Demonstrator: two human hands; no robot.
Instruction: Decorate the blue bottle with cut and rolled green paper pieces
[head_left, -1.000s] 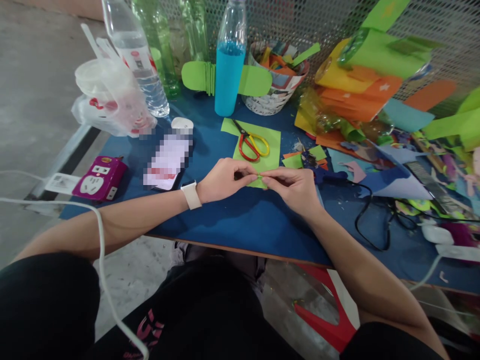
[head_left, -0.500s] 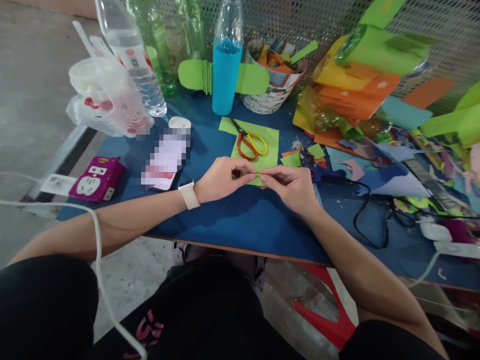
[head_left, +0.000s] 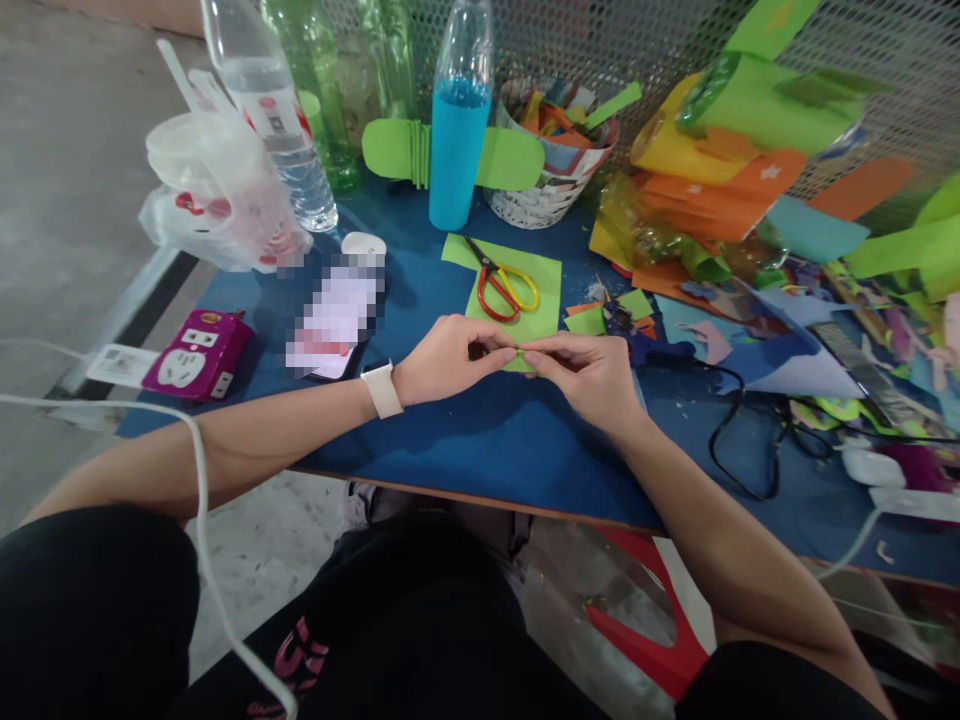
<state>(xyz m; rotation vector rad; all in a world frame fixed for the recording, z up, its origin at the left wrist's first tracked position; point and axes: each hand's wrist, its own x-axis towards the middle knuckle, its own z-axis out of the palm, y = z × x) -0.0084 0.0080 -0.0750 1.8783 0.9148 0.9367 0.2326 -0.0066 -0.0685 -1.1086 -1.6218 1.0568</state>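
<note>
hands [head_left: 448,358] [head_left: 598,378], two, pinch one green piece [head_left: 520,354] (one pair of scissors [head_left: 487,268] rests on one green sheet [head_left: 550,283]).

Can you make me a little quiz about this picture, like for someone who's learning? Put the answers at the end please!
1. Pick one: what lies on the green sheet?
a) a phone
b) the scissors
c) a cup

2. True or false: the left hand and the right hand pinch something green between their fingertips.

3. Fill in the color: the lower part of the bottle standing behind the scissors looks ____.

Key: 1. b; 2. true; 3. blue
</note>
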